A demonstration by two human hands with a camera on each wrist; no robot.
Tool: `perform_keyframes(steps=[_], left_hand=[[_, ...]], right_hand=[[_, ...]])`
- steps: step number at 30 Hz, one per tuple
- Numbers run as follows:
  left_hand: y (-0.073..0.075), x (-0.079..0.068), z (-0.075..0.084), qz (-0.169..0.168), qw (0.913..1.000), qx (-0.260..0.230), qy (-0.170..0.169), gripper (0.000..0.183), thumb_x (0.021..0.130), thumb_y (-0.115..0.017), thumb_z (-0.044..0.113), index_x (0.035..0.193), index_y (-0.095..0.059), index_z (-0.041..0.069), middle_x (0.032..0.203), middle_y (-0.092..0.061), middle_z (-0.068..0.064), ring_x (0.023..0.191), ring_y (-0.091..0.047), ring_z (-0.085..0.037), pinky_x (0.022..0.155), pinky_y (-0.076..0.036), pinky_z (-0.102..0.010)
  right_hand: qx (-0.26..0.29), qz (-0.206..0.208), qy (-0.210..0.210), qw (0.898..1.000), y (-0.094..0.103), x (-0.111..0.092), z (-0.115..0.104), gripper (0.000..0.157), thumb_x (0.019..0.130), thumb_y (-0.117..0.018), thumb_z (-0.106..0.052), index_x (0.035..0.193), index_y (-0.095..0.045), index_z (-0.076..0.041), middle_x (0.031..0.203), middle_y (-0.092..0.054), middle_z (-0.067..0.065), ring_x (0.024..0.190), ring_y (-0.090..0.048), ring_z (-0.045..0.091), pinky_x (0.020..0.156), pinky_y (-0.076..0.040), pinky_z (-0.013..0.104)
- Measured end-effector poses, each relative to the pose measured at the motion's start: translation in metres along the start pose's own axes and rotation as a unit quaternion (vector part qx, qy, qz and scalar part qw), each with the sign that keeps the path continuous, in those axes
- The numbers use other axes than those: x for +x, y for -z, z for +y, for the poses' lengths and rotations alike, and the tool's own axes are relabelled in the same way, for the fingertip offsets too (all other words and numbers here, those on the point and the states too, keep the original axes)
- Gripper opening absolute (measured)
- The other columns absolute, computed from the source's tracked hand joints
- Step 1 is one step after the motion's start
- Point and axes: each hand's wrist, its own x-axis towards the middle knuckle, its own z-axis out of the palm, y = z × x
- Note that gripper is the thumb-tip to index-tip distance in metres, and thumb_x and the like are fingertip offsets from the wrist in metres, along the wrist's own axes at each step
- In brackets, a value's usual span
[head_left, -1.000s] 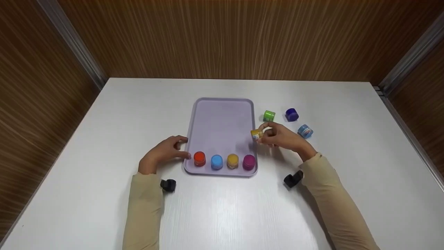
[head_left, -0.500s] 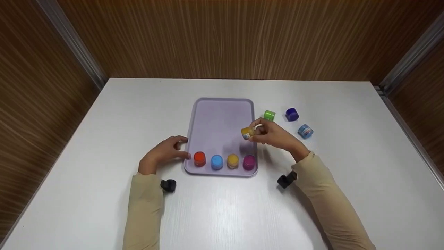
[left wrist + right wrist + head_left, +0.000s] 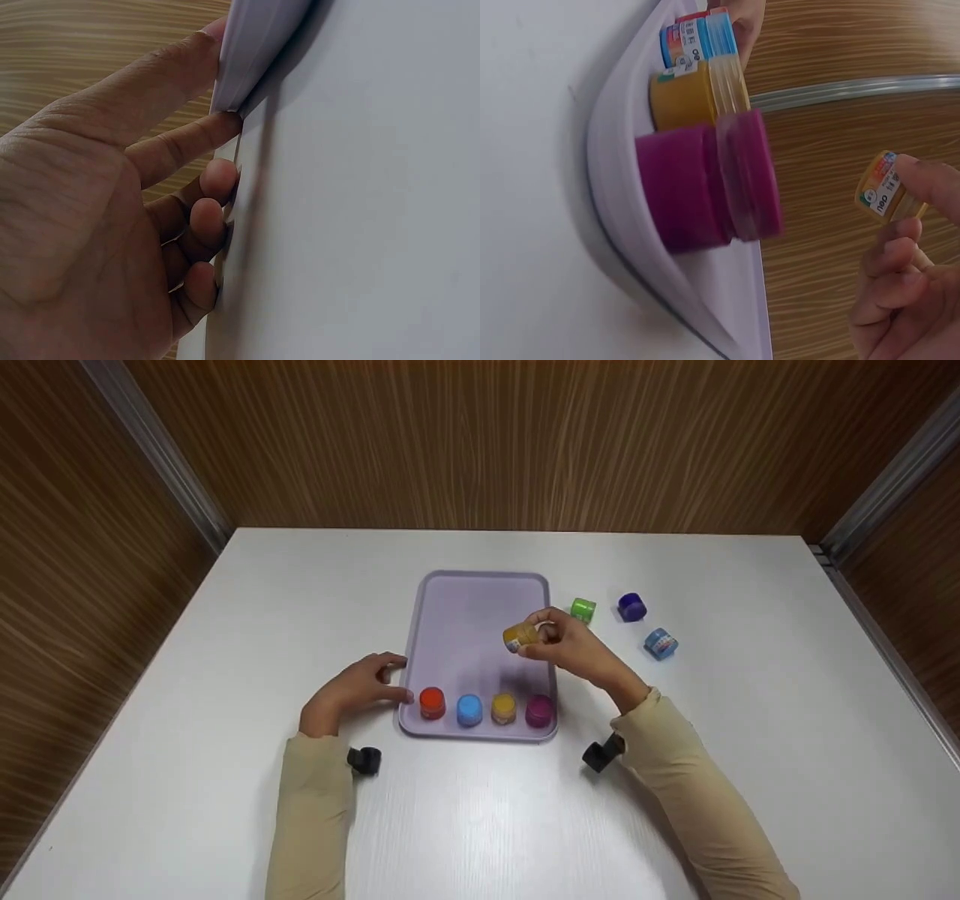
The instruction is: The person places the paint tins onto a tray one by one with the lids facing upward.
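Note:
My right hand [image 3: 577, 652] pinches a small yellow paint jar [image 3: 519, 637] between thumb and fingers. Tilted on its side, the jar is held above the lilac tray [image 3: 480, 600]; its label shows in the right wrist view. My left hand [image 3: 356, 690] rests at the tray's left edge, thumb on the rim and index finger against the outer side, the other fingers loosely bent. Along the tray's near end stand a red jar [image 3: 432, 703], a light blue jar [image 3: 469, 710], another yellow jar [image 3: 503, 709] and a magenta jar [image 3: 538, 711], all upright.
Right of the tray on the white table [image 3: 480, 825] lie a green jar [image 3: 583, 610], a purple jar [image 3: 631, 607] and a blue jar [image 3: 661, 643]. Wood-grain panels [image 3: 480, 442] enclose the back and sides.
My right hand has carried the yellow paint jar leftward and slightly away from me, from the tray's right edge to over its middle. The left hand has stayed in place.

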Motion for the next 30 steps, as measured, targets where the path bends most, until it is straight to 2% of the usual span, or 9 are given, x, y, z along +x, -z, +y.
perform_keyframes(steps=[3, 10, 20, 30], left_hand=[[0.0, 0.0, 0.0, -0.003, 1.0, 0.0, 0.001, 0.07, 0.079, -0.077, 0.031, 0.139, -0.05, 0.006, 0.095, -0.046, -0.005, 0.093, -0.042, -0.019, 0.081, -0.034, -0.033], [0.0, -0.001, 0.002, -0.005, 1.0, 0.0, 0.007, 0.07, 0.079, -0.077, 0.033, 0.139, -0.05, 0.008, 0.096, -0.046, -0.005, 0.093, -0.042, -0.019, 0.082, -0.034, -0.034], [0.0, 0.0, 0.003, -0.006, 0.9999, -0.007, 0.01, 0.07, 0.079, -0.077, 0.031, 0.139, -0.049, 0.007, 0.095, -0.046, -0.006, 0.092, -0.043, -0.02, 0.081, -0.034, -0.033], [0.001, -0.001, 0.002, -0.005, 0.9999, -0.006, 0.012, 0.07, 0.079, -0.077, 0.033, 0.138, -0.05, 0.007, 0.095, -0.046, -0.006, 0.092, -0.043, -0.02, 0.081, -0.034, -0.034]], right_hand=[[0.008, 0.015, -0.006, 1.0, -0.005, 0.001, -0.004, 0.041, 0.086, -0.07, -0.014, 0.121, -0.049, -0.005, 0.088, -0.058, 0.002, 0.075, -0.05, 0.011, 0.06, -0.04, 0.02], [0.034, 0.038, -0.006, 0.999, -0.016, 0.005, -0.013, 0.039, 0.086, -0.07, -0.02, 0.12, -0.052, -0.01, 0.082, -0.055, 0.0, 0.063, -0.043, 0.008, 0.052, -0.035, 0.02], [0.097, 0.039, 0.006, 0.994, -0.041, 0.014, -0.022, 0.04, 0.087, -0.07, -0.018, 0.121, -0.052, -0.007, 0.078, -0.056, -0.001, 0.057, -0.041, 0.007, 0.049, -0.032, 0.019], [0.171, 0.041, -0.03, 0.984, -0.065, 0.018, -0.027, 0.039, 0.085, -0.07, -0.013, 0.12, -0.053, -0.01, 0.071, -0.06, -0.003, 0.052, -0.038, 0.009, 0.047, -0.028, 0.021]])
